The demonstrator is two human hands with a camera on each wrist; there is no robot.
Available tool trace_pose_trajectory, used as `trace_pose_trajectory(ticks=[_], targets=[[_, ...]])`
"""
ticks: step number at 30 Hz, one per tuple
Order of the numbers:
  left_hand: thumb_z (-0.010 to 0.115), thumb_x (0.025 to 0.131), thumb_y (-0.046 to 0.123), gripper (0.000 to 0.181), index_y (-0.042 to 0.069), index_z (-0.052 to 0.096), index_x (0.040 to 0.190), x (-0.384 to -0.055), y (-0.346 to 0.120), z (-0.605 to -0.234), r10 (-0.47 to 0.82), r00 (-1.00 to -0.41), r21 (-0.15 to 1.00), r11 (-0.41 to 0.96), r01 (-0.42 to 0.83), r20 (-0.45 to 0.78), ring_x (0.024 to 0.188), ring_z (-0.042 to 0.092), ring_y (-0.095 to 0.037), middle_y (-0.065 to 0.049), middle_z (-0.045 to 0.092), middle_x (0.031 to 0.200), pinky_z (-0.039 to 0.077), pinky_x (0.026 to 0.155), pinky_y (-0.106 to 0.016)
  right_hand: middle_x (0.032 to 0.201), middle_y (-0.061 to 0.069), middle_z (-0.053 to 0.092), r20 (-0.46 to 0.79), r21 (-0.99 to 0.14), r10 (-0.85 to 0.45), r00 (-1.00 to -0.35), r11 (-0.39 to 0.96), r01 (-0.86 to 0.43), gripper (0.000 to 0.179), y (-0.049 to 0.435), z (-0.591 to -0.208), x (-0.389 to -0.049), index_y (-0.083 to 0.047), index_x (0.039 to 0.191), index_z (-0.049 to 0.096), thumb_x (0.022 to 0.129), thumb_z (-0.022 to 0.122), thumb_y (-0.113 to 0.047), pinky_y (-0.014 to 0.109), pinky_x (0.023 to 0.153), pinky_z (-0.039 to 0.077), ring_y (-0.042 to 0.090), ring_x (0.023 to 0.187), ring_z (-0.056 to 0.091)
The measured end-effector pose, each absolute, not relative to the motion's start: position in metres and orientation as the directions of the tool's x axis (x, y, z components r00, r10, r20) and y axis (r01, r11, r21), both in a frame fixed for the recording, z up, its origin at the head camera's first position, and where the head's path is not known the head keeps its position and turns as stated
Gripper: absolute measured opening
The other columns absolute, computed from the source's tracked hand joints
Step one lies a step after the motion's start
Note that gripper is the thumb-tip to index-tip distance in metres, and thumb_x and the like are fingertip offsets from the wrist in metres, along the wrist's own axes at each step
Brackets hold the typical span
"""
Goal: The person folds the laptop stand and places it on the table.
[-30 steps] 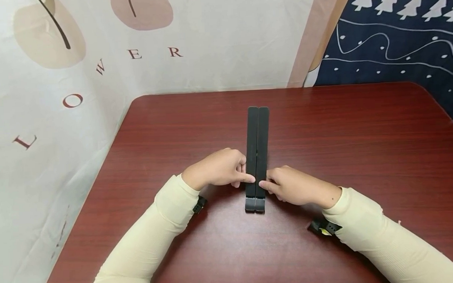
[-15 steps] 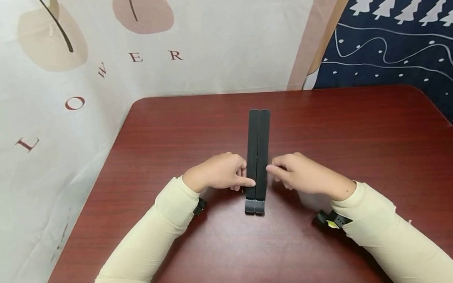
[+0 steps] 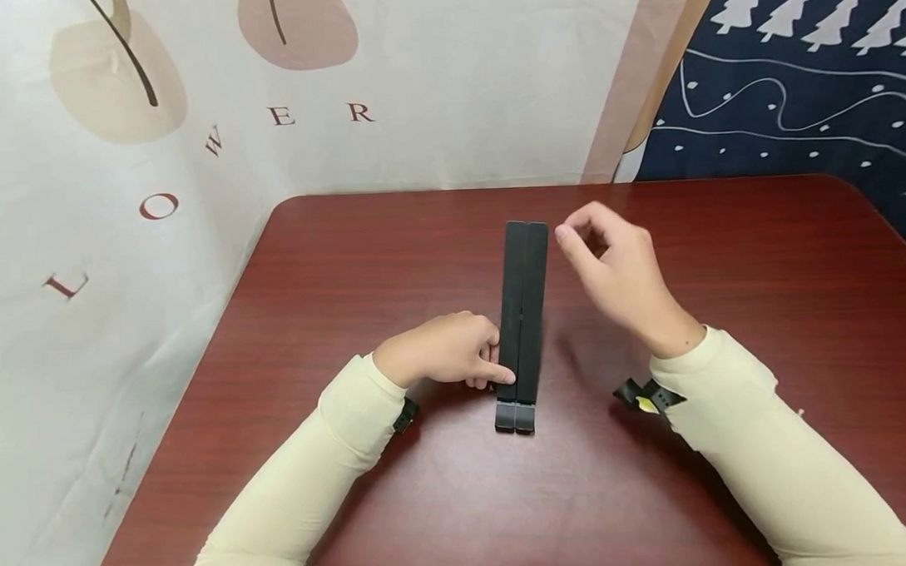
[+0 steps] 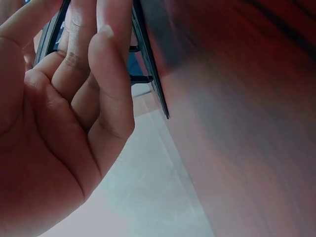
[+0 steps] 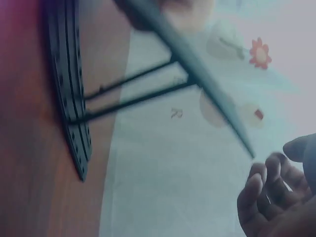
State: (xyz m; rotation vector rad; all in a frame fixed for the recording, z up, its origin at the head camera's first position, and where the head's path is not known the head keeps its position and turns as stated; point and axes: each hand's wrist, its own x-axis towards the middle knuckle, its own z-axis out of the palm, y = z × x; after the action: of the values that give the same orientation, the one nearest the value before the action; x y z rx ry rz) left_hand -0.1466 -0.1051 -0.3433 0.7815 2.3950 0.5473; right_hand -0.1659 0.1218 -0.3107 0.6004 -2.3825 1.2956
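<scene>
A black folding laptop stand [image 3: 527, 305] rises over the table, its two long bars side by side and hooked lips at the near end. My left hand [image 3: 448, 350] grips its left bar low down, thumb on top and the other fingers curled beneath. Part of the stand [image 4: 154, 74] shows past those fingers in the left wrist view. Beside the far right end of the bars is my right hand [image 3: 623, 269], loosely curled and holding nothing. The right wrist view shows thin struts [image 5: 133, 101] joining the tilted upper bar to the notched base [image 5: 74, 113].
The stand is on a reddish-brown wooden table [image 3: 347, 262]. Behind it hangs a pale cloth [image 3: 454, 91] with printed letters, and a dark blue tree-patterned cloth [image 3: 777, 113] at right. Black wrist devices [image 3: 644, 395] hang under the sleeves.
My right hand has let go of the stand's lower right side and moved up and away to beside its far end. My left hand keeps its grip.
</scene>
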Motion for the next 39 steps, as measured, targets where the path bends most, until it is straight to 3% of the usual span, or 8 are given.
trace_pose_trajectory(ticks=[4, 9, 13, 23, 30, 39], targets=[[0.074, 0.089, 0.039, 0.028, 0.018, 0.068, 0.072, -0.146, -0.104, -0.344, 0.637, -0.67, 0.521, 0.746, 0.414, -0.38, 0.058, 0.069, -0.012, 0.006, 0.071, 0.062, 0.052, 0.064, -0.025, 0.084, 0.002, 0.061, 0.489, -0.708, -0.146, -0.86, 0.51, -0.489, 0.018, 0.122, -0.31, -0.183, -0.008, 0.11, 0.065, 0.101, 0.058, -0.022, 0.021, 0.066, 0.043, 0.012, 0.07, 0.055], [0.075, 0.089, 0.039, 0.028, 0.018, 0.069, 0.071, -0.146, -0.101, -0.344, 0.648, -0.662, 0.53, 0.737, 0.419, -0.377, 0.058, 0.069, -0.012, 0.006, 0.07, 0.061, 0.052, 0.063, -0.025, 0.094, 0.004, 0.066, 0.431, -0.724, -0.208, -0.878, 0.501, -0.474, 0.028, 0.122, -0.312, -0.19, -0.017, 0.126, 0.064, 0.1, 0.06, -0.024, 0.022, 0.075, 0.047, 0.012, 0.08, 0.06], [0.075, 0.088, 0.039, 0.029, 0.017, 0.069, 0.071, -0.147, -0.099, -0.343, 0.657, -0.657, 0.537, 0.729, 0.426, -0.37, 0.058, 0.069, -0.013, 0.006, 0.069, 0.06, 0.051, 0.06, -0.024, 0.098, 0.004, 0.067, 0.408, -0.718, -0.265, -0.874, 0.499, -0.486, 0.033, 0.119, -0.314, -0.19, -0.024, 0.133, 0.062, 0.1, 0.06, -0.023, 0.024, 0.076, 0.049, 0.012, 0.081, 0.061], [0.075, 0.088, 0.039, 0.028, 0.019, 0.069, 0.071, -0.149, -0.101, -0.346, 0.648, -0.661, 0.526, 0.738, 0.423, -0.378, 0.057, 0.068, -0.012, 0.008, 0.069, 0.06, 0.05, 0.06, -0.023, 0.082, 0.001, 0.063, 0.443, -0.694, -0.335, -0.831, 0.458, -0.555, 0.033, 0.115, -0.317, -0.191, -0.029, 0.131, 0.066, 0.1, 0.061, -0.02, 0.023, 0.063, 0.047, 0.012, 0.067, 0.059], [0.075, 0.088, 0.037, 0.026, 0.018, 0.069, 0.072, -0.15, -0.102, -0.347, 0.651, -0.658, 0.536, 0.734, 0.418, -0.378, 0.059, 0.068, -0.012, 0.009, 0.07, 0.06, 0.05, 0.06, -0.022, 0.079, 0.002, 0.067, 0.44, -0.7, -0.333, -0.834, 0.455, -0.551, 0.029, 0.114, -0.317, -0.192, -0.026, 0.126, 0.069, 0.099, 0.062, -0.018, 0.023, 0.06, 0.047, 0.016, 0.065, 0.06], [0.075, 0.089, 0.034, 0.023, 0.017, 0.07, 0.074, -0.152, -0.103, -0.348, 0.664, -0.649, 0.561, 0.718, 0.413, -0.371, 0.059, 0.069, -0.011, 0.009, 0.07, 0.061, 0.05, 0.059, -0.022, 0.069, 0.005, 0.064, 0.447, -0.699, -0.308, -0.84, 0.465, -0.543, 0.028, 0.116, -0.315, -0.192, -0.024, 0.123, 0.072, 0.097, 0.065, -0.017, 0.022, 0.056, 0.044, 0.011, 0.06, 0.056]])
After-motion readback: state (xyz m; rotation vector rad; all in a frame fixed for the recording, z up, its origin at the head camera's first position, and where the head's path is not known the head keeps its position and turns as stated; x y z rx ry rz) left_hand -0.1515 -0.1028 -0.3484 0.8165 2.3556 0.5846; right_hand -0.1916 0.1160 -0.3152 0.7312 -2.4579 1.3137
